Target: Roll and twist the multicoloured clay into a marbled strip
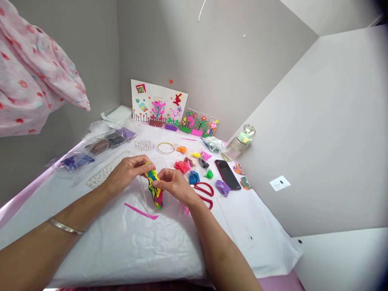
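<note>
A strip of modelling clay [156, 195], swirled in yellow, blue, red and green, is held up between both hands over the table. My left hand [133, 169] pinches its upper end. My right hand [174, 182] grips it at the middle, thumb across the front, and the lower end hangs free. A clear plastic sheet [145, 190] lies beneath the hands. In front of them on the cover rests a pink clay tool [141, 211]. Red-handled scissors [206, 188] lie by my right hand, partly hidden by it.
Several wrapped clay lumps, such as a red one [181, 166] and a purple one [223, 188], lie right of centre near a phone [228, 174]. A bottle [239, 144] stands at the back right. Decorated clay panels [201, 123] lean against the wall. Bagged clay [106, 143] sits at left.
</note>
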Available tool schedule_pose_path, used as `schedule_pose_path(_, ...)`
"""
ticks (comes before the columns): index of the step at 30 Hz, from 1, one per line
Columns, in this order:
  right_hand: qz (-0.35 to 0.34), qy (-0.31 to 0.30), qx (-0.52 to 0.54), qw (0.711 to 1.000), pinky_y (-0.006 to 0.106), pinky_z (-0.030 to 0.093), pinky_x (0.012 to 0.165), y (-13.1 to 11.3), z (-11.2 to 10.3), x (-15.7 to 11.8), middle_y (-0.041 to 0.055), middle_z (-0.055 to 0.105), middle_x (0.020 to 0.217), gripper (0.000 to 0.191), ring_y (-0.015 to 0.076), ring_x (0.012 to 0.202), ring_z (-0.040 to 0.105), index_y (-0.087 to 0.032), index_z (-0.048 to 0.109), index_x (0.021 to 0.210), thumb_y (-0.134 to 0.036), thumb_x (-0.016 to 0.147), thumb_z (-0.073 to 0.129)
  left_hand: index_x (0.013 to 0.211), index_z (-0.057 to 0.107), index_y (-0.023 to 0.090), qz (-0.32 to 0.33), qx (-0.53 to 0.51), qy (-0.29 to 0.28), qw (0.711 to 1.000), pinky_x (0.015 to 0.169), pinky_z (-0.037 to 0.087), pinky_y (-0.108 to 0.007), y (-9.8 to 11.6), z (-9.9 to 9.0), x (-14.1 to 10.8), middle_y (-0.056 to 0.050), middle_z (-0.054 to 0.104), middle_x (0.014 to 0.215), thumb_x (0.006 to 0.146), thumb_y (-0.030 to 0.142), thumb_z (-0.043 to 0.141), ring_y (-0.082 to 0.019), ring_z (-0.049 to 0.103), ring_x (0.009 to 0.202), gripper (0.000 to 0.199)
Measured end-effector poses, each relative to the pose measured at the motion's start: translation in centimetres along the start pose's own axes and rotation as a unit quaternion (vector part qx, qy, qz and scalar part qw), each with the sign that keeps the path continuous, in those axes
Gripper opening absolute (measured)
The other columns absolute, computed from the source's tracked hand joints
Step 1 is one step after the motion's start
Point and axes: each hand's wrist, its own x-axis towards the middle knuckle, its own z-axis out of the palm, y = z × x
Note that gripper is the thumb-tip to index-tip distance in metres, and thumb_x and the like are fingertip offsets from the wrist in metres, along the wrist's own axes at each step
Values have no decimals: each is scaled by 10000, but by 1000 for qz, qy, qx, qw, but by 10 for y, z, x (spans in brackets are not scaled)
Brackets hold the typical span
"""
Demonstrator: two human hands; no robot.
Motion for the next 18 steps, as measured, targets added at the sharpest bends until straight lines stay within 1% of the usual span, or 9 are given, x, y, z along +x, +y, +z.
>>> schedule_pose_path(3,7,-16,1,1000,289,474,647,-1,-1,-1,-26,698,712,472,145,635,612,-199,685,787,-577,683,949,681,760,222,-18,-7,-14,1000,715,581,-285,2,0,0,3,692,697,675,668,902,-168,646,716,468)
schedule_pose_path(6,8,-21,0,1000,284,465,651,-3,-2,-3,-28,696,720,463,141,640,607,-198,690,801,-564,685,950,740,804,226,-36,-17,-35,999,695,610,-307,7,-1,2,-21,744,751,577,667,957,-198,685,741,495)
schedule_pose_path(9,-2,-12,-6,1000,282,455,652,-4,-3,-3,-21,696,725,449,140,644,599,-189,714,809,-539,669,958,742,813,220,-38,-28,-27,999,688,614,-284,8,-3,3,-27,760,752,529,635,997,-191,690,742,502)
schedule_pose_path(11,-21,19,-12,1000,284,448,649,-6,-6,-1,-18,685,713,426,145,652,587,-188,726,801,-532,680,944,719,798,210,-32,-43,-2,999,701,615,-264,6,-3,4,-15,744,727,534,626,1005,-170,683,728,501)
schedule_pose_path(13,-63,90,-12,994,282,448,676,-12,-10,0,-18,673,746,383,150,705,579,-199,723,823,-527,736,900,743,787,208,-26,-67,32,997,720,622,-249,2,-4,4,-2,742,762,554,632,1001,-158,688,749,512)
schedule_pose_path(15,-117,169,-5,979,278,458,729,-22,-11,-4,-17,661,807,330,152,776,573,-218,711,863,-526,828,822,798,778,208,-23,-97,65,993,745,634,-249,-2,-5,5,-1,753,833,594,638,987,-160,705,799,520)
schedule_pose_path(16,-141,195,-1,971,277,464,742,-29,-9,-9,-15,653,816,311,151,786,570,-225,710,875,-528,872,778,816,770,205,-23,-112,77,990,756,641,-256,-5,-6,5,-4,756,858,613,633,981,-165,713,817,519)
schedule_pose_path(17,-158,197,6,967,277,469,730,-36,-5,-18,-14,640,793,308,149,763,564,-227,718,872,-532,910,739,829,763,199,-23,-126,85,988,762,646,-264,-6,-6,6,-9,756,869,630,623,978,-171,719,827,515)
schedule_pose_path(18,-167,180,11,969,279,471,692,-43,1,-29,-14,626,743,318,145,710,556,-226,738,867,-536,932,718,839,757,195,-23,-141,90,986,764,650,-273,-8,-5,6,-14,755,873,647,610,974,-176,723,827,506)
